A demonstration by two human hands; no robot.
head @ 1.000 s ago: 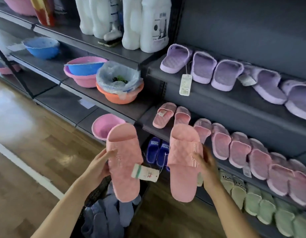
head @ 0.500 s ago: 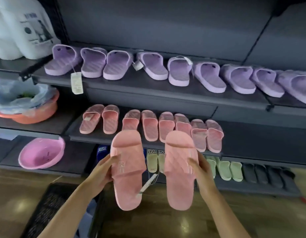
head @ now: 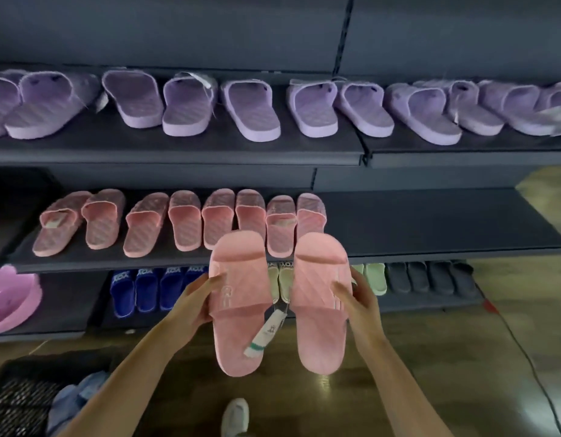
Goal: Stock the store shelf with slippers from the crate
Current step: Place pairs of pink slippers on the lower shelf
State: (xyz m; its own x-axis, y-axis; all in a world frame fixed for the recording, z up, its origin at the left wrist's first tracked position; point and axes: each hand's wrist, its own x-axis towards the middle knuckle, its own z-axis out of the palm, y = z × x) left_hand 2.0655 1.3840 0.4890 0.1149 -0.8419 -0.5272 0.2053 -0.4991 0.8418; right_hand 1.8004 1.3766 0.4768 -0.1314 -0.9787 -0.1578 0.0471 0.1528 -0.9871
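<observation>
Left grip (head: 198, 299) is clamped on the outer edge of the left pink slipper (head: 238, 307), fingers curled over the strap. Right grip (head: 359, 299) is wrapped the same way round the right pink slipper (head: 320, 298). Both slippers are up in the air in front of the shelving, side by side and apart, toes pointing away toward the shelves, heels toward the floor. A paper tag (head: 266, 332) dangles between them.

Now the bit that matters: the middle shelf (head: 430, 222) carries a row of pink slippers (head: 184, 222) lying on the same long axis, toes to the back, and that row ends just above the held pair. The bare stretch of shelf opens up and to the right of the grips, so the right one is nearer. I'd say the pair wants carrying forward and rightward, no turning, down beside the last slipper. The crate (head: 17, 395) sits low on the left.
</observation>
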